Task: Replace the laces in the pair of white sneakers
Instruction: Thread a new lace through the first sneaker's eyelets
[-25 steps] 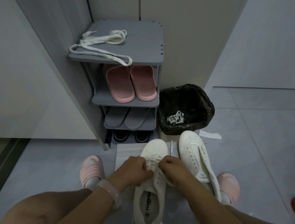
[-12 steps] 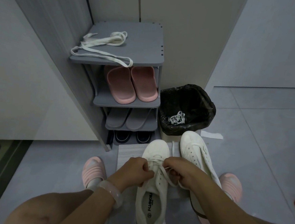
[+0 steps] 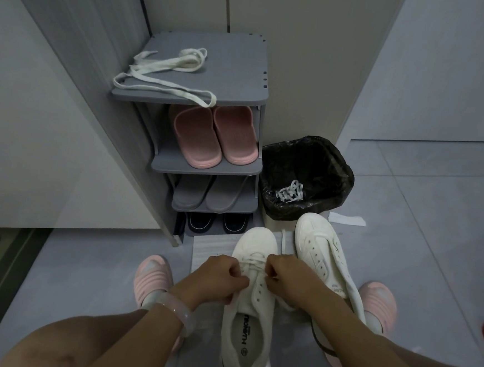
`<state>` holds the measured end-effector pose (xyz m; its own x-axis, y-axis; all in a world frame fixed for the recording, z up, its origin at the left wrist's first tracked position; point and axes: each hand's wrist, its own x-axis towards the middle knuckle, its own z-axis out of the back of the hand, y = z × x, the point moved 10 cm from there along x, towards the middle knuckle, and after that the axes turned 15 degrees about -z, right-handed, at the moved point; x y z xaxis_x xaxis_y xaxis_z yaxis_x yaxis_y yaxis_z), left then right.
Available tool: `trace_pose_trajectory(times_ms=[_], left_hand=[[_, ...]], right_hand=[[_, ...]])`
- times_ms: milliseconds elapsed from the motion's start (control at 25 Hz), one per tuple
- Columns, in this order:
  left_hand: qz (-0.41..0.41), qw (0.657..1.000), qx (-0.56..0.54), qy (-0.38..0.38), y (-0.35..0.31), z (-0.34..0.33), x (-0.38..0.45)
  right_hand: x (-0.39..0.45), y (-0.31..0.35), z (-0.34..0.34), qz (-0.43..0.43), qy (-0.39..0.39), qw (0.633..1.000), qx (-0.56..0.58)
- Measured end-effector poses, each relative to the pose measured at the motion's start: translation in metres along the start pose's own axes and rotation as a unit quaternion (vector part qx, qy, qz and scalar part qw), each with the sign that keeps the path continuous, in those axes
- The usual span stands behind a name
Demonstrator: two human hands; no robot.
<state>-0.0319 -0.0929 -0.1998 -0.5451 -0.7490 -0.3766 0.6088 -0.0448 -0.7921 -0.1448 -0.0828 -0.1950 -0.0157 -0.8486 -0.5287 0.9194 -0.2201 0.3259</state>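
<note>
Two white sneakers stand on the floor between my feet. The left sneaker point(image 3: 250, 305) has a white lace point(image 3: 253, 264) crossing only its front eyelets. My left hand point(image 3: 219, 277) and my right hand point(image 3: 287, 275) sit over its tongue, each with curled fingers pinching a lace end. The right sneaker point(image 3: 320, 253) lies beside it with bare eyelets, partly under my right forearm. A loose white lace point(image 3: 168, 76) lies on top of the grey shoe rack point(image 3: 238, 67). Another bunched lace point(image 3: 290, 193) lies in the black-lined bin point(image 3: 334, 167).
The rack holds pink slippers point(image 3: 214, 136), grey slippers point(image 3: 205, 192) and dark shoes point(image 3: 217, 222). A white sheet point(image 3: 212, 246) lies under the sneakers, a paper scrap point(image 3: 346, 219) by the bin. My feet wear pink slippers point(image 3: 152, 277). A grey cabinet panel stands left, walls behind.
My hands have drawn slightly closer together over the left sneaker's lacing, still working the lace ends. The sneakers and other laces stay where they were.
</note>
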Motion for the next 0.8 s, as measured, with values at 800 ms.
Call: trace_pose_trajectory(times_ms=[800], left_hand=[[-0.059,0.993,0.098,-0.037,-0.012,0.005,0.005]], right_hand=[[-0.040,-0.073,0.118,-0.140,-0.299,0.914,0.237]])
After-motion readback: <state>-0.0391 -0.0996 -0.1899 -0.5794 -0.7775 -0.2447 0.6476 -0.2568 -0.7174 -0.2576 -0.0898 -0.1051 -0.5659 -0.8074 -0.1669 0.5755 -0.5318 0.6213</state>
